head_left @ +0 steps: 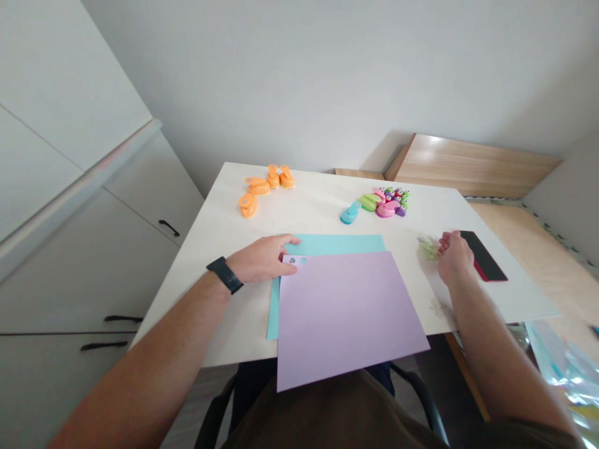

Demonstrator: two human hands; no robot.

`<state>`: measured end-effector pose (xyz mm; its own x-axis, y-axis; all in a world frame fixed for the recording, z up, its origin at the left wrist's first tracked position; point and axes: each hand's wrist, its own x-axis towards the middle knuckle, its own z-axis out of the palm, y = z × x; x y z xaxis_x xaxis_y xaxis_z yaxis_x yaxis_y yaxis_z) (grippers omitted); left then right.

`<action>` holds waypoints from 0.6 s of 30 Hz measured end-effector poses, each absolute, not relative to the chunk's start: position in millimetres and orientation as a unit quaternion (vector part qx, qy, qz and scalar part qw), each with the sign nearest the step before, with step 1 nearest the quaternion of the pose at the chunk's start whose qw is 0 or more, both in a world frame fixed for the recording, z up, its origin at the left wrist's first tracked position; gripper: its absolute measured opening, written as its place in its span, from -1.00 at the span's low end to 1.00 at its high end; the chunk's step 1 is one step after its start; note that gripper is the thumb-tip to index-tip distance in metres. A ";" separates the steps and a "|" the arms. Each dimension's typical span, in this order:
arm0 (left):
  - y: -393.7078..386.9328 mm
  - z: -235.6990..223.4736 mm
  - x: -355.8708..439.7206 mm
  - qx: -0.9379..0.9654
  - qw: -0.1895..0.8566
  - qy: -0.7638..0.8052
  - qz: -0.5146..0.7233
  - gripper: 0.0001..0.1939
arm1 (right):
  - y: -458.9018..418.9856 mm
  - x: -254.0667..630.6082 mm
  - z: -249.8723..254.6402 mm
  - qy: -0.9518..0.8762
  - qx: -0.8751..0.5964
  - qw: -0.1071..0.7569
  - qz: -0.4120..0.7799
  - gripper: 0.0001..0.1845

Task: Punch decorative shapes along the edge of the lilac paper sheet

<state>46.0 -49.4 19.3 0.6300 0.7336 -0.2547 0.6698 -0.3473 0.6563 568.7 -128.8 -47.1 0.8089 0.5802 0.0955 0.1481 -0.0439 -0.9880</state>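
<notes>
"Two small holes (303, 261) in the big lilac rectangular paper sheet (350, 318); rest looks uncut. What's left? Can't tell."

"Where's it at?"

"Near-centre, partly over a pale-turquoise paper sheet (341, 244), overhanging the white tabletop's (318, 206) near edge. Long axis approx. L–R, holed corner far L."

"Hands?"

"L hand (262, 259) pinches that corner, index extended. R hand (453, 255) curled, beside blurry pale-green bits (428, 248); can't tell if it's gripping any."

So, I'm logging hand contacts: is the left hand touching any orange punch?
No, the left hand holds the purple sheet near its corner, apart from the orange punches.
</notes>
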 end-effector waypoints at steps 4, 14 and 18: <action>-50.6 21.5 46.4 0.818 0.376 0.434 0.041 -0.25 | -111.7 559.3 -47.1 -0.217 -0.689 0.676 0.148 -0.58; -49.7 21.5 46.5 0.819 0.383 0.426 0.039 -0.25 | -109.4 566.2 -29.1 -0.227 -0.647 0.693 0.222 -0.57; -50.0 22.7 46.8 0.817 0.377 0.434 0.042 -0.24 | -123.8 567.9 -29.0 -0.241 -0.658 0.686 0.195 -0.60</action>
